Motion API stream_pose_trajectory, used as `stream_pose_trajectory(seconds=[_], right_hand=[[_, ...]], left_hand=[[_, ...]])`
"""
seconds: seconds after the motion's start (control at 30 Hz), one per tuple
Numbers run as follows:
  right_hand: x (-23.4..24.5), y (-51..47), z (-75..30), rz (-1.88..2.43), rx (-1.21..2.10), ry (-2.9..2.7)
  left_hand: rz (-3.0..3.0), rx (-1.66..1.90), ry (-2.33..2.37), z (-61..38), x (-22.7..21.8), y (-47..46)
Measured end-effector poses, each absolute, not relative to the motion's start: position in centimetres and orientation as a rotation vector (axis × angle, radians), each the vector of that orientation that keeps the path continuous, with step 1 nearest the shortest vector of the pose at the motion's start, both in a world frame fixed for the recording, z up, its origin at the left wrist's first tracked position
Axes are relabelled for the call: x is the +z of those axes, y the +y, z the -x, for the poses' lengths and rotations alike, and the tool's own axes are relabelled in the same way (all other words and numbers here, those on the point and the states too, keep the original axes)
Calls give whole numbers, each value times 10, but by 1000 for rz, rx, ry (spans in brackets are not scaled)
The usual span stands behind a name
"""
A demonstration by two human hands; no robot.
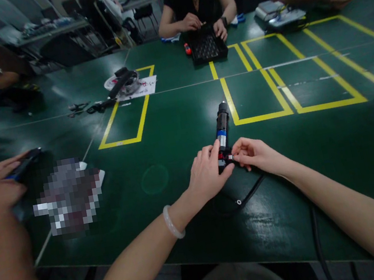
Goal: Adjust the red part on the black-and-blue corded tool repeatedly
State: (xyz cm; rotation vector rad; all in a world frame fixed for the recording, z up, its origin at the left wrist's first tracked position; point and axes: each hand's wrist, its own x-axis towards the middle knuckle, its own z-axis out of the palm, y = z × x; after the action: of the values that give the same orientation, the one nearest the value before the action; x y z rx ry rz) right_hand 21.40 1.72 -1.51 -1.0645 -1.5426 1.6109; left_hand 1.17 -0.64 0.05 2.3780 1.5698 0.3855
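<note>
On the green table lies what looks like an electric screwdriver [221,126], black with a blue and silver band, its thin bit pointing away from me. My left hand [206,171] is closed around its near end, thumb and forefinger on either side. At that end's right side, my right hand [252,153] pinches a small silver piece [229,157] beside a red part; the fingers hide some of it. A black cable [252,192] with a small pale ring on it runs along the table just below my hands.
Yellow tape rectangles [262,117] mark the table. Across from me, a person handles a black tray [209,49] of small parts. A tape roll [122,81] and paper lie far left. At left, another person's hand [0,187] holds a dark device near a blurred packet [69,194].
</note>
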Motion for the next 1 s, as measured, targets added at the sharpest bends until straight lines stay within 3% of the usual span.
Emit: stream_pose_trajectory(seconds=[1.0], right_hand=[[-12, 16, -211, 1091, 1525, -1499]], left_hand=[[-2473, 222, 1746, -26, 15, -2]])
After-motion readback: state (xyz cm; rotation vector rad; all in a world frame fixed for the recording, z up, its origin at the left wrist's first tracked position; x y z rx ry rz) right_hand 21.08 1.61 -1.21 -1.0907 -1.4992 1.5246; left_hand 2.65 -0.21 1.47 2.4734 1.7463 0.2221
